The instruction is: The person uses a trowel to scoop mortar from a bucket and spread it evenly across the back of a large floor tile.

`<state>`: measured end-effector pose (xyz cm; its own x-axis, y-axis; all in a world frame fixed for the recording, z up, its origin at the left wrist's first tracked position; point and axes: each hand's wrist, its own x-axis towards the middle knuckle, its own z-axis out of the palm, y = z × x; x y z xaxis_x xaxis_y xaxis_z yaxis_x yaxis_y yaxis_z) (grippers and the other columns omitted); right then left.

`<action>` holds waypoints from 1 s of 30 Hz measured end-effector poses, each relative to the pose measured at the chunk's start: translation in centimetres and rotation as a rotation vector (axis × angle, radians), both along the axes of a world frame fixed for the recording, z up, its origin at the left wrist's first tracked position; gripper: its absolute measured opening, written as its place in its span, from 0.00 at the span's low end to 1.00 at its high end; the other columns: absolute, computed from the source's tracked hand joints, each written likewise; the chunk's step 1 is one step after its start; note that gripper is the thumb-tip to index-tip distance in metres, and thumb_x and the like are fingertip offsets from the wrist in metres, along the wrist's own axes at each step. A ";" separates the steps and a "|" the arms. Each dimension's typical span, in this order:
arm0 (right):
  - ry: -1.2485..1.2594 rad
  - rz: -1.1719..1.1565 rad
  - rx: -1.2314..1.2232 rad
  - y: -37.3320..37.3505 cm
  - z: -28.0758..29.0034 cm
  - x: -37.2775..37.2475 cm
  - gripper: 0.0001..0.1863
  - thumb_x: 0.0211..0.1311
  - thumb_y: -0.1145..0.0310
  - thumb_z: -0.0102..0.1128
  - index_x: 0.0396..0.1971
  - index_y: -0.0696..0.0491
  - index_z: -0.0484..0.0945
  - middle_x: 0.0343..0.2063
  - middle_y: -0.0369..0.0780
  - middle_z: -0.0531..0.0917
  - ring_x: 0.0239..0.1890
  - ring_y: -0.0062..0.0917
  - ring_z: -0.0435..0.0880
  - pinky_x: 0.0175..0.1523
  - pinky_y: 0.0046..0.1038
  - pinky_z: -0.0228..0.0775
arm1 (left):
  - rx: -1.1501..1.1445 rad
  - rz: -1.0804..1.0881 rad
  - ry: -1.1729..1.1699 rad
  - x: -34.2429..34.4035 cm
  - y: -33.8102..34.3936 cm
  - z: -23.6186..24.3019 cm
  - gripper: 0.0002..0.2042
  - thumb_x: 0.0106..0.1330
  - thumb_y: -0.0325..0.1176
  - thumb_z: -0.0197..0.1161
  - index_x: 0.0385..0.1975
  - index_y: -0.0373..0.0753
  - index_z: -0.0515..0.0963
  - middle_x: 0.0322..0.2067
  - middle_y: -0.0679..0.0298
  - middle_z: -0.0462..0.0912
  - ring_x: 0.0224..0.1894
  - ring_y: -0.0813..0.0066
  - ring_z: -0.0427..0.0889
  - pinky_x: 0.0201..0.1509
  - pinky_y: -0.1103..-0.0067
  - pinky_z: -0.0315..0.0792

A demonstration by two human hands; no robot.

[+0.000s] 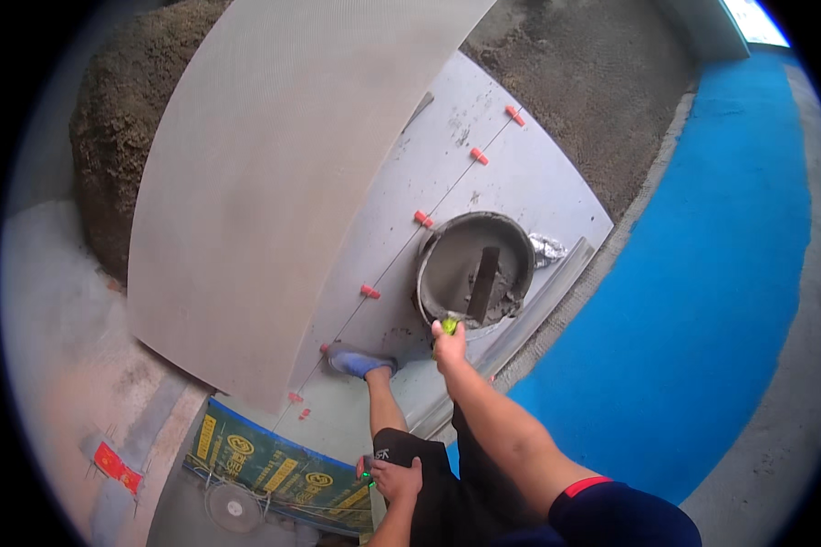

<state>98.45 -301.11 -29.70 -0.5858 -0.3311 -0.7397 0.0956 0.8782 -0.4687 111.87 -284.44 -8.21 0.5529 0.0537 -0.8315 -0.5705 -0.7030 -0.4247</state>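
spotter: what's in hand down there?

operator: from my end, the right hand (pixel 449 348) is closed round the yellow-green handle of a trowel (pixel 485 283), its dark flat blade lying in the round bucket (pixel 420 290). i'd judge the step as stirring or scooping the grey mortar (pixel 456 260).

spotter: where's that bucket standing?

operator: on the pale slab (pixel 538 173), with a row of red levelling wedges (pixel 423 219) to its left and a metal-looking straightedge (pixel 556 294) just beside it on the right.

spotter: and what would the next move call for?

operator: my guess is a firm grip and a fairly level blade, so any load clears the bucket without dripping on the slab.

spotter: the left hand?

operator: the left hand (pixel 398 479) is well apart from the right, by the black shorts (pixel 433 483), fingers curled near something small with a green glint. i can't tell whether it's gripped.

spotter: anything else unclear?

operator: i can't make out where handle meets blade, nor how deep the mortar goes. the big ribbed panel (pixel 246 182) is cut off at the top.
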 end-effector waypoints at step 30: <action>-0.550 0.030 0.125 -8.6 -3.8 -13.6 0.05 0.53 0.71 0.60 0.25 0.56 0.74 0.15 0.34 0.71 0.16 0.21 0.70 0.21 0.28 0.64 | -0.074 -0.180 -0.015 2.2 -0.7 -0.2 0.49 0.50 0.52 0.71 0.63 0.25 0.53 0.51 0.43 0.68 0.56 0.48 0.71 0.62 0.64 0.66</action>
<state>84.81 -309.75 -33.51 -0.0947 -0.2320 -0.9681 0.2701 0.9300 -0.2493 114.12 -285.11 -8.44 0.5606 -0.1080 -0.8210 -0.6837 -0.6198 -0.3853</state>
